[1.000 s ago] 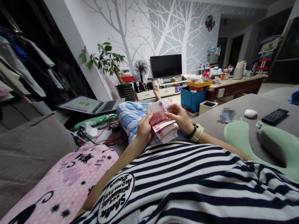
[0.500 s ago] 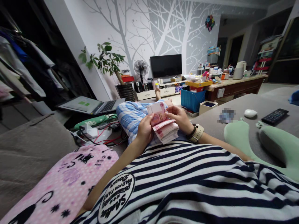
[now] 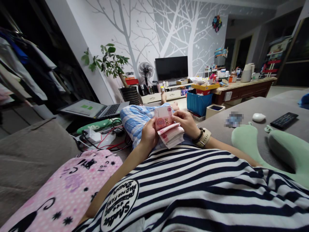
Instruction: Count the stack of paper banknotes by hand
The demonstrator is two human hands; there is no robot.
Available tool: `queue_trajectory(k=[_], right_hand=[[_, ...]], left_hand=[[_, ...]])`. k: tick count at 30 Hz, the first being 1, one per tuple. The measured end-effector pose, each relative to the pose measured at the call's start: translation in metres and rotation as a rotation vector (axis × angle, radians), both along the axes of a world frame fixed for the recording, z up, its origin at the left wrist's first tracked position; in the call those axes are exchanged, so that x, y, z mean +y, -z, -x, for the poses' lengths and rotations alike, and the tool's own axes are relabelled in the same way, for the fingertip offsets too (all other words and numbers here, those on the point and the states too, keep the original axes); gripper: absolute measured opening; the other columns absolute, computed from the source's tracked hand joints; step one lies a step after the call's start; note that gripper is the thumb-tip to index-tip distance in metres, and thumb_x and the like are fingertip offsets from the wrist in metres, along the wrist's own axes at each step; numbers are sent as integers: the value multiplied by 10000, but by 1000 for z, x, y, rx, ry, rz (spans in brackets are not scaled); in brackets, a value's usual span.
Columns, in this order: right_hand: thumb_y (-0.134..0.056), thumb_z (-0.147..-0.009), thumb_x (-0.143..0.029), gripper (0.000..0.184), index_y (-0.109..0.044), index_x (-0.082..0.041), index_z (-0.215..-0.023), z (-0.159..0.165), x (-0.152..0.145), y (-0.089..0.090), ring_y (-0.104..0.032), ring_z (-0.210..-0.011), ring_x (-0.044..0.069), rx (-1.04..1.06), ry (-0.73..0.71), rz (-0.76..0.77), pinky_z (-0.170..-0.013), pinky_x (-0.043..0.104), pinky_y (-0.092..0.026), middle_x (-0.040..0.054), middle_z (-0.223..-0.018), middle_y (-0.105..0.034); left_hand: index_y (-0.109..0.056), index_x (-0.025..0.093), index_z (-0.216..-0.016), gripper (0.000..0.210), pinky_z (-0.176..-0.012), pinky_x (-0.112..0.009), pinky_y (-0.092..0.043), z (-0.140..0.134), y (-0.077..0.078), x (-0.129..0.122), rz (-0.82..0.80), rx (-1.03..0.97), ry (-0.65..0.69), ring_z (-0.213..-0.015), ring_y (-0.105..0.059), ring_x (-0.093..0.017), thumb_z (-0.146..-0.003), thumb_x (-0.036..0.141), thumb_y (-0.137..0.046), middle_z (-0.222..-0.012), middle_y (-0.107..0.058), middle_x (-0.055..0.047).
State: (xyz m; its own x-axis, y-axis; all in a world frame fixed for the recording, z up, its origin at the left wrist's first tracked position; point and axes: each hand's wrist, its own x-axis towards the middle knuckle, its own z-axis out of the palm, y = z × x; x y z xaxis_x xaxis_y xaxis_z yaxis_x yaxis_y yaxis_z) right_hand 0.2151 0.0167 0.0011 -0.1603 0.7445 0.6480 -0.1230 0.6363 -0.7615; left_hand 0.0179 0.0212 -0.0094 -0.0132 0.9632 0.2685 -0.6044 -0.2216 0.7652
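A thick stack of red-and-white banknotes [image 3: 172, 137] is folded over between my hands, above my lap. The upright part of the stack shows a red "100" on its face. My left hand [image 3: 149, 131] is closed round the left side of the notes, its thumb along their edge. At the upper right edge, my right hand [image 3: 185, 121] pinches the notes between thumb and fingers. The loose ends fan out toward my striped shirt [image 3: 183, 180]. Which single notes lie between the right fingertips is too small to make out.
On the left are a laptop [image 3: 96, 109], tangled cables [image 3: 116, 140] and a pink blanket [image 3: 96, 174]. To the right on the sofa lie a remote control [image 3: 284, 120], a white rounded case [image 3: 258, 117] and a green neck pillow [image 3: 245, 138]. A blue bin [image 3: 198, 103] stands ahead.
The upright notes have shifted and straightened slightly, so their printed face shows a little differently. My left thumb has moved up a bit. Both hands keep their hold on the stack.
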Motion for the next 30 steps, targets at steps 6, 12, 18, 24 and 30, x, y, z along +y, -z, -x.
queue_trajectory(k=[6, 12, 18, 24, 30], right_hand=[[-1018, -893, -782, 585, -762, -264, -803, 0, -2, 0, -643, -821, 232, 1, 11, 8, -818, 401, -587, 29, -807, -752], [-993, -911, -788, 585, -762, -260, -809, 0, -1, 1, -649, -830, 237, -6, 12, -9, -843, 409, -577, 35, -815, -761], [-974, -912, -797, 589, -760, -252, -843, 0, 2, 2, -626, -849, 221, 1, 29, -7, -819, 381, -543, 23, -831, -734], [-994, -908, -744, 547, -769, -247, -862, -1, 3, 3, -625, -845, 219, 19, 9, -4, -819, 387, -537, 25, -850, -737], [-987, -917, -776, 571, -766, -252, -859, -1, 5, 4, -616, -841, 222, 9, 5, -17, -812, 389, -531, 25, -842, -729]], left_hand=[[-909, 166, -1542, 571, -1279, -618, -761, -9, -13, -15, 34, -24, 44, -1413, -936, -460, -1101, 529, -895, -1360, -992, -180], [-866, 139, -1645, 570, -1311, -621, -745, -13, -24, -27, 112, -45, 54, -1420, -941, -460, -1186, 458, -758, -1355, -997, -186], [-842, 134, -1690, 584, -1288, -589, -755, -15, -31, -34, 133, -64, 81, -1375, -958, -440, -1218, 442, -686, -1342, -1001, -180], [-891, 165, -1621, 555, -1253, -569, -767, -14, -30, -33, 110, -42, 88, -1339, -967, -440, -1165, 462, -781, -1280, -1008, -159], [-932, 180, -1529, 521, -1211, -558, -783, -15, -25, -29, 80, -32, 86, -1294, -975, -460, -1104, 471, -855, -1215, -1013, -135]])
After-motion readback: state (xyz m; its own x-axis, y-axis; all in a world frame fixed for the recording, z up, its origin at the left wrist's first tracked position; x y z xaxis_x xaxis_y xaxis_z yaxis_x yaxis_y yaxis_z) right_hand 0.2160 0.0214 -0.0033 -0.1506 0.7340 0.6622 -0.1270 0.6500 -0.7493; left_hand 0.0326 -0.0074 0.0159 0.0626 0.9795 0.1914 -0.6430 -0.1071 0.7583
